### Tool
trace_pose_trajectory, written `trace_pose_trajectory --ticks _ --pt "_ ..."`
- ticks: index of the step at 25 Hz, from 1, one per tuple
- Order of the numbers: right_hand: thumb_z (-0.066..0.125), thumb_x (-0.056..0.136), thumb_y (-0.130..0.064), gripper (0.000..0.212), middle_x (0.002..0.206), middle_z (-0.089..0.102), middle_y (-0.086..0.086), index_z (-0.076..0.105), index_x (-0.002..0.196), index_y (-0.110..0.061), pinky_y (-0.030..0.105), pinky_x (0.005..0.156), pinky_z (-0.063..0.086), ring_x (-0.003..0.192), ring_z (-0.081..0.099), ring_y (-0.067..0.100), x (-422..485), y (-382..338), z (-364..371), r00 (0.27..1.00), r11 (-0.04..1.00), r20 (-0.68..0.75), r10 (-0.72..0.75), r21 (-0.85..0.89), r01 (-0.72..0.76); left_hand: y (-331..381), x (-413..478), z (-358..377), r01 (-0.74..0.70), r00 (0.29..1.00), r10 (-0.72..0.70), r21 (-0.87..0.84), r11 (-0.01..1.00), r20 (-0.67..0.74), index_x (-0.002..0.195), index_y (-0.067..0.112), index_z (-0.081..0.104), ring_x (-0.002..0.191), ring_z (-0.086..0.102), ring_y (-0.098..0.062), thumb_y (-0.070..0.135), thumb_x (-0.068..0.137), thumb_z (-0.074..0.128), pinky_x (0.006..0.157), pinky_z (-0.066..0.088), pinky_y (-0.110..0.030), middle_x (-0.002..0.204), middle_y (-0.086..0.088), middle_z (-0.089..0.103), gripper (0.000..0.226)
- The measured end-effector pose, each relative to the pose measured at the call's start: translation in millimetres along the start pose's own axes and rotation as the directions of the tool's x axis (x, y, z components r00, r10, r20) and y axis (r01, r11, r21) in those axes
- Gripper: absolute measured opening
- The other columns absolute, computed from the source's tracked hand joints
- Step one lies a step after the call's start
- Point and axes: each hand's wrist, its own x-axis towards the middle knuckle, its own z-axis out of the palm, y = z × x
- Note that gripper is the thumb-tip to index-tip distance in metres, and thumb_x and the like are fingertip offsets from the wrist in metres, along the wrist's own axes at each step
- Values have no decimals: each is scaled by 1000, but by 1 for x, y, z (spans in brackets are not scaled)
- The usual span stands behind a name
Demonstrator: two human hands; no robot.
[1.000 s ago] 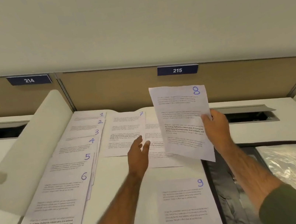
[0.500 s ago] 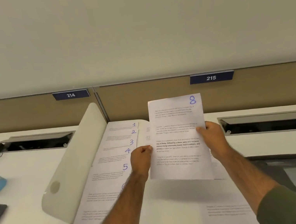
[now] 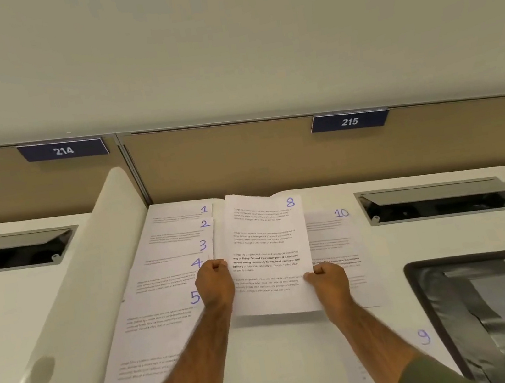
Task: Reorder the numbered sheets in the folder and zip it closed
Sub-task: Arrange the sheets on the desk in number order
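Sheet 8 point(image 3: 263, 239) lies low over the white desk, at its middle back. My left hand point(image 3: 214, 280) pinches its left edge and my right hand point(image 3: 329, 280) pinches its lower right edge. A staggered column of sheets 1 to 5 point(image 3: 171, 270), with more pages below, runs down the left side. Sheet 10 point(image 3: 335, 244) pokes out from under sheet 8 on the right. Sheet 9 point(image 3: 423, 338) lies near the front right, mostly out of frame. The open black zip folder point(image 3: 482, 314) with a clear pocket rests at the right edge.
A white curved divider point(image 3: 66, 320) borders the sheets on the left. Open cable trays point(image 3: 441, 199) are set into the desk at the back right and back left. A tan partition with labels 214 and 215 point(image 3: 349, 121) closes the back.
Sheet 8 went from raised in my right hand alone to gripped by both hands, then down and back onto the desk where sheet 7 lay a second ago. The view shifted too.
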Motion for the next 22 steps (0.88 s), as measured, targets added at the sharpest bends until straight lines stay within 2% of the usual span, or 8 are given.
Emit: trace_pose_trajectory --ticks 2,5,8,10,14,18,20,22 --pt "71 80 -3 30 65 61 0 53 59 -13 32 63 44 64 55 20 12 -4 8 1000 999 -14 -12 -51 11 -6 11 4 8 1000 -8 47 999 7 100 -1 70 90 59 -24 13 100 56 84 45 -31 103 -15 71 20" --pt "73 79 -4 30 65 64 2 56 57 -13 35 66 51 66 60 22 31 -1 17 1000 994 -25 8 -108 -11 -13 22 10 3 999 -8 131 991 41 103 -2 70 97 63 -28 13 101 55 82 41 -27 107 -16 71 22" --pt "74 78 -2 33 58 57 0 54 54 -13 27 56 42 58 54 18 38 8 23 998 988 -20 61 -144 -63 -21 26 16 15 998 -27 181 983 62 103 0 70 102 64 -30 13 100 55 81 41 -27 108 -15 71 20" --pt "73 77 0 40 50 50 -4 49 49 -16 25 52 35 51 47 15 40 13 26 998 984 -25 63 -166 -66 -24 26 19 36 996 -50 200 979 67 101 1 70 98 63 -28 13 100 55 80 41 -27 107 -14 71 20" --pt "73 75 -2 38 51 47 -2 47 50 -16 26 54 34 51 43 17 43 15 33 998 976 -11 67 -205 -68 -27 27 17 29 999 -34 211 977 23 101 -1 69 100 64 -31 12 100 53 80 41 -28 106 -16 71 21" --pt "73 73 -4 40 52 43 0 43 50 -18 26 56 32 54 40 18 45 15 33 998 980 9 70 -185 -67 -23 21 11 0 1000 -2 222 975 10 113 3 67 106 64 -32 13 100 51 86 46 -32 114 -14 70 22" --pt "75 76 -9 36 53 49 0 49 52 -16 27 57 37 56 46 19 45 16 30 996 983 8 84 -166 -82 -22 16 9 -38 999 35 258 965 15 121 6 64 112 61 -32 16 101 51 94 48 -38 121 -13 67 26" --pt "74 84 -25 34 59 58 2 58 58 -11 30 61 44 59 55 22 39 18 24 996 978 -4 89 -190 -88 -24 9 8 -129 992 126 323 938 29 125 8 61 117 56 -31 18 102 50 98 45 -42 126 -12 61 28"
